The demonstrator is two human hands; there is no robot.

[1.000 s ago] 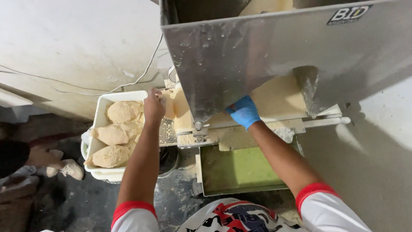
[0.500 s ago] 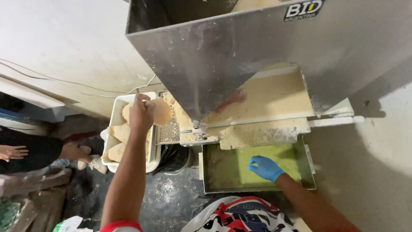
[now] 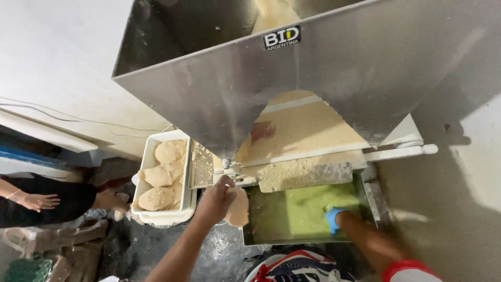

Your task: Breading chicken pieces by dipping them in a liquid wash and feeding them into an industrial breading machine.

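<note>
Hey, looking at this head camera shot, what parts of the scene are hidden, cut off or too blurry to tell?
- Right hand: blue-gloved, dipped in the green liquid of the metal tray; fingertips submerged and blurred, so any grip is unclear.
- Left hand: seen from the back, holding a breaded piece; the fingers' hold is hidden.
- Steel hopper: it covers most of the crumb belt.
- White tub: lower pieces hidden beneath the top ones.

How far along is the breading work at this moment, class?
Done: several breaded cutlets lie piled in the white tub. In hand: the left hand holds one breaded piece beside the green tray, while the gloved right hand dips into the green liquid. Left: one raw piece lies on the crumb-covered belt under the hopper.
</note>
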